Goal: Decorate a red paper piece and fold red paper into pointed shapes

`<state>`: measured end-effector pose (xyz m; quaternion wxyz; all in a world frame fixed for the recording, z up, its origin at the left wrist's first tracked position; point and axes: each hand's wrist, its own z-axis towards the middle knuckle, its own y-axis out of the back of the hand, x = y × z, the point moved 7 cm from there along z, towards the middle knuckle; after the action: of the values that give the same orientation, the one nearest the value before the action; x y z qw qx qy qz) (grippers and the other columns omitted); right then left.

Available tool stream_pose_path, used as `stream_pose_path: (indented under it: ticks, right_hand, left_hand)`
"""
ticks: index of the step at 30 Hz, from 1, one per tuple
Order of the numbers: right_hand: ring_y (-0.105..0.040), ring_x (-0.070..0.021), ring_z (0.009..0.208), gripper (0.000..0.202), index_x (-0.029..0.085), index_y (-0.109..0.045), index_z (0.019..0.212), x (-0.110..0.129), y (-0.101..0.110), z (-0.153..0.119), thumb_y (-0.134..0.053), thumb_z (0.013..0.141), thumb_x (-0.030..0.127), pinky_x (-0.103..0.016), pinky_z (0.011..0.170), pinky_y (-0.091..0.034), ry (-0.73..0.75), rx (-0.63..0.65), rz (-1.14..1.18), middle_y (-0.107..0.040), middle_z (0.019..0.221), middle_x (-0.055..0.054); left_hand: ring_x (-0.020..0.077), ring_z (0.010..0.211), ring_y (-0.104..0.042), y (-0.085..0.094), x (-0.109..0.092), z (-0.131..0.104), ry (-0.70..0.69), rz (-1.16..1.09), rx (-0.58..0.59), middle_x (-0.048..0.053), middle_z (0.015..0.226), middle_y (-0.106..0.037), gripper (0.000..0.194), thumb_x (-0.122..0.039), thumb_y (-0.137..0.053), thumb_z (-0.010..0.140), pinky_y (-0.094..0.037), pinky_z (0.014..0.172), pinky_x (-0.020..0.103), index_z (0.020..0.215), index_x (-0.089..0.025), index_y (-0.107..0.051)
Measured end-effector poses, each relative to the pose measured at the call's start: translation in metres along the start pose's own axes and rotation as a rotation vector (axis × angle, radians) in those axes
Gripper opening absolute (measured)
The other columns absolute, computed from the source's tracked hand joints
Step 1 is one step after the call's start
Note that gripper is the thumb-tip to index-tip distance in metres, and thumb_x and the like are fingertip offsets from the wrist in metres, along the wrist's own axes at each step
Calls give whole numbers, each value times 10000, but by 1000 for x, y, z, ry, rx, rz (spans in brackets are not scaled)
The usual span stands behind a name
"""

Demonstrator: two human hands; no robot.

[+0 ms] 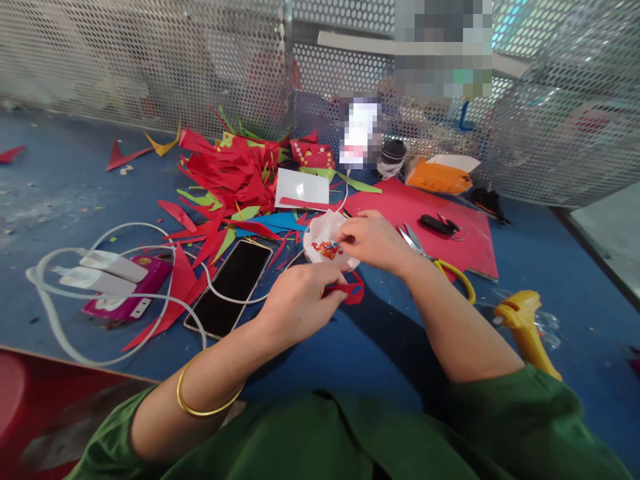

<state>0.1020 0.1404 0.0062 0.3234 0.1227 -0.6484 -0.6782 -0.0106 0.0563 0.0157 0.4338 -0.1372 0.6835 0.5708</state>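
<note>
My left hand [300, 300] is closed on a folded red paper piece [355, 293], which has small blue patches on its side. Just beyond it, my right hand [376, 241] reaches over a small white dish [315, 227], fingertips pinched together at its right part. Small red, orange and blue paper bits [326, 250] lie in the dish. Whatever is between the right fingertips is too small to make out. A dark-screened phone [231, 287] lies left of my left hand, and yellow-handled scissors [431, 257] lie right of my right hand, partly behind the forearm.
Red paper scraps [230, 170] are heaped at the back left. A purple power strip [150, 283] with white chargers and looping cables is at left. A yellow glue gun [525, 327], red sheet [480, 247], black key fob [437, 225] and thread spool [391, 159] are at right.
</note>
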Motion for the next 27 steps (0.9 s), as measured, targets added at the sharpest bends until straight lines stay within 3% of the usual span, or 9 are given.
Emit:
stream_pose_path:
  ticks: [3,6,11,17,22,27]
  right_hand:
    - [-585,-137,711,176,209,-657,717,1,2,-1,-547,823,122,-381,1048,-318,-5,-38,37,-712,765,14]
    - [-583,-140,722,133,210,-635,732,1,14,-2,-560,820,145,-403,1057,-320,-20,-161,115,-689,761,13]
    - [-593,-162,759,83,203,-607,759,-1,40,-9,-576,836,209,-316,792,-446,-70,-371,351,-677,792,-24]
    - [-557,-140,724,76,200,-594,760,3,61,-34,-587,834,211,-288,729,-438,-147,-550,545,-620,736,11]
    - [-551,-133,699,88,199,-612,752,7,59,-69,-616,826,246,-273,685,-425,-255,-589,702,-620,715,21]
    - [-548,-140,694,134,205,-624,750,-6,41,-119,-639,829,312,-268,665,-422,-435,-629,844,-617,711,13]
  left_hand:
    - [255,1034,-727,1,0,0,5,-10,-6,-9,1280,-712,189,-88,-611,797,-559,866,373,765,-239,-720]
    - [247,1033,-725,1,2,1,17,-42,-14,-2,1225,-741,165,-113,-619,801,-548,893,368,748,-236,-716]
    - [212,989,-719,5,7,4,27,-193,-80,1,1069,-781,109,-158,-652,789,-538,853,301,772,-231,-731]
    - [126,554,-613,-2,22,8,160,-448,-36,-5,665,-689,172,-337,-695,797,-479,522,225,815,-173,-743]
    - [100,503,-590,-13,22,10,238,-551,16,-3,623,-666,183,-339,-708,781,-462,496,198,790,-156,-717]
    - [90,491,-578,-31,15,11,289,-649,46,-20,577,-639,179,-314,-730,743,-433,475,180,763,-142,-685]
